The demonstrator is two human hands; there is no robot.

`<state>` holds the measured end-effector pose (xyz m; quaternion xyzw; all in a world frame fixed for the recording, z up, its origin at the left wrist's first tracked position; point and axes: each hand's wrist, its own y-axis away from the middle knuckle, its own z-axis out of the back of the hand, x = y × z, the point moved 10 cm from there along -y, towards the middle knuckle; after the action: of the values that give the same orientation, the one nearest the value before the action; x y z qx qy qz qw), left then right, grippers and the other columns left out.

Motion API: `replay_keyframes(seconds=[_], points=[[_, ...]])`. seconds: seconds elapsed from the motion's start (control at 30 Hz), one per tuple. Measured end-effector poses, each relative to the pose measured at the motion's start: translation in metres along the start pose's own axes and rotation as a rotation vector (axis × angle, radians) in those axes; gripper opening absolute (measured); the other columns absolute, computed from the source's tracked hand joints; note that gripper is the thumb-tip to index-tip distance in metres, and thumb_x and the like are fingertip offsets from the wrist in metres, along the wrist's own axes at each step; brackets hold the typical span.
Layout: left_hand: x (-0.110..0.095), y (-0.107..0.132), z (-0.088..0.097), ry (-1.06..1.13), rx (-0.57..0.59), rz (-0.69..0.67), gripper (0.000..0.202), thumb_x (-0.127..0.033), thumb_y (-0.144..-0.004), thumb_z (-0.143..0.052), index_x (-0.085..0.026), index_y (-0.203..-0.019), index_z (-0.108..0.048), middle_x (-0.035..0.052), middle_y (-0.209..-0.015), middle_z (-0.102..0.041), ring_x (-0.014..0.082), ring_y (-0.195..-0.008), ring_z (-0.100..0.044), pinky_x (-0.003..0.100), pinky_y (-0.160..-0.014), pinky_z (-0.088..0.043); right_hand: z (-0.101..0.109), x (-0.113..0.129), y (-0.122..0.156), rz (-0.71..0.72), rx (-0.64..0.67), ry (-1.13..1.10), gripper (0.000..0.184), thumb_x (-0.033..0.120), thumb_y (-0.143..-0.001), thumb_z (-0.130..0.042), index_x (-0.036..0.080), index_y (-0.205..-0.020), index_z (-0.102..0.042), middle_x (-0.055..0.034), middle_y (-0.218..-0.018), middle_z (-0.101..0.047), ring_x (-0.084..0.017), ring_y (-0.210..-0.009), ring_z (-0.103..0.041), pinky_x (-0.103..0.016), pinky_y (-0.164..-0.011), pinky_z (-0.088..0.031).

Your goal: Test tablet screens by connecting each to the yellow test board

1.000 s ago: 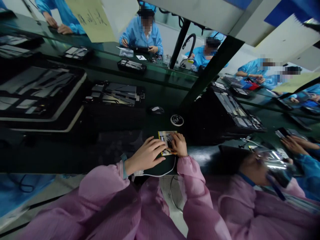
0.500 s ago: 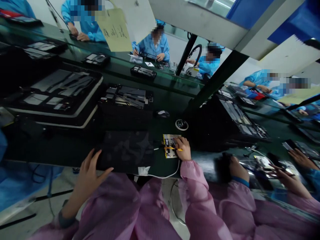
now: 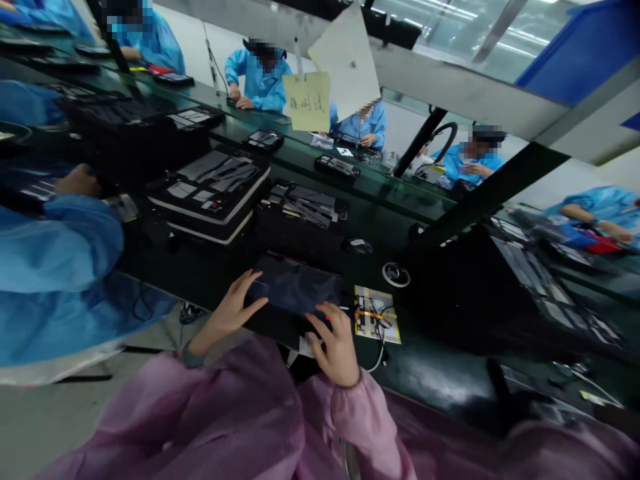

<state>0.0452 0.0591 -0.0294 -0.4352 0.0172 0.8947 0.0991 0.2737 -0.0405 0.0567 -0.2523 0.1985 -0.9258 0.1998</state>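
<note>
A dark, glossy flat panel (image 3: 295, 283), like a tablet screen, lies before me on the dark green bench, with small red glints at its edges. My left hand (image 3: 235, 307) is at its left edge, fingers and thumb spread, fingertips on the surface. At the panel's near right corner is my right hand (image 3: 334, 343), its fingers apart and slightly bent, tips touching the panel. Neither hand visibly wraps around it. Just right of that hand sits a yellow-edged circuit board (image 3: 377, 317) with orange tape and a white cable (image 3: 380, 357).
Behind the panel are stacked trays of parts (image 3: 305, 203), a mouse (image 3: 358, 246) and a round coil (image 3: 396, 274). More stacked trays (image 3: 210, 180) stand left, and a tall black stack (image 3: 475, 293) stands right. A co-worker's blue sleeve (image 3: 75, 247) is at left; other people sit opposite.
My right hand has left the circuit board and moved left onto the panel's corner. My left hand now touches the panel's left edge. The camera view has turned left.
</note>
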Motion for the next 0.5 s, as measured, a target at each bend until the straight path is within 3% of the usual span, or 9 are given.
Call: replay_keyframes(seconds=[0.1, 0.23, 0.3, 0.37, 0.43, 0.5], points=[[-0.007, -0.002, 0.014, 0.201, 0.026, 0.066, 0.05, -0.05, -0.087, -0.05, -0.025, -0.131, -0.049, 0.0077, -0.143, -0.047, 0.0258, -0.134, -0.041, 0.04, -0.112, -0.031, -0.03, 0.0, -0.01, -0.023, -0.037, -0.007, 0.042, 0.024, -0.087, -0.052, 0.027, -0.129, -0.054, -0.0101, -0.126, -0.054, -0.03, -0.125, -0.045, -0.053, -0.099, -0.042], [-0.003, -0.014, 0.026, 0.646, -0.044, 0.269, 0.046, -0.046, -0.084, -0.055, -0.025, -0.125, -0.052, 0.0067, -0.131, -0.058, 0.023, -0.122, -0.054, 0.034, -0.099, -0.046, -0.028, -0.02, -0.004, -0.086, -0.196, -0.05, 0.047, 0.027, -0.087, -0.05, 0.025, -0.134, -0.047, -0.0124, -0.129, -0.049, -0.032, -0.127, -0.042, -0.057, -0.101, -0.04], [0.001, -0.024, 0.02, 0.868, -0.055, 0.393, 0.047, -0.046, -0.084, -0.056, -0.023, -0.125, -0.053, 0.008, -0.124, -0.062, 0.0225, -0.109, -0.062, 0.033, -0.088, -0.052, -0.025, -0.024, 0.0, -0.106, -0.234, -0.085, 0.047, 0.028, -0.087, -0.049, 0.024, -0.134, -0.046, -0.0133, -0.129, -0.048, -0.033, -0.127, -0.042, -0.057, -0.102, -0.04], [0.001, -0.035, 0.004, 0.972, 0.018, 0.501, 0.047, -0.051, -0.084, -0.054, -0.02, -0.12, -0.057, 0.0103, -0.116, -0.067, 0.0242, -0.099, -0.066, 0.036, -0.08, -0.055, -0.022, -0.025, 0.003, -0.13, -0.251, -0.099, 0.047, 0.028, -0.087, -0.048, 0.023, -0.134, -0.045, -0.0136, -0.127, -0.048, -0.033, -0.126, -0.043, -0.056, -0.1, -0.042], [0.003, -0.044, -0.011, 0.945, 0.092, 0.578, 0.05, -0.058, -0.082, -0.055, -0.018, -0.111, -0.063, 0.0112, -0.108, -0.07, 0.0263, -0.096, -0.068, 0.039, -0.08, -0.056, -0.02, -0.025, 0.003, -0.154, -0.263, -0.103, 0.048, 0.028, -0.087, -0.047, 0.024, -0.134, -0.045, -0.0135, -0.127, -0.049, -0.033, -0.125, -0.044, -0.056, -0.099, -0.043], [0.012, -0.05, -0.015, 0.872, 0.068, 0.614, 0.049, -0.06, -0.079, -0.059, -0.02, -0.105, -0.066, 0.0094, -0.106, -0.071, 0.0266, -0.099, -0.067, 0.04, -0.085, -0.055, -0.017, -0.027, 0.003, -0.179, -0.282, -0.103, 0.048, 0.028, -0.087, -0.047, 0.025, -0.135, -0.044, -0.0133, -0.127, -0.049, -0.033, -0.125, -0.045, -0.056, -0.098, -0.043]])
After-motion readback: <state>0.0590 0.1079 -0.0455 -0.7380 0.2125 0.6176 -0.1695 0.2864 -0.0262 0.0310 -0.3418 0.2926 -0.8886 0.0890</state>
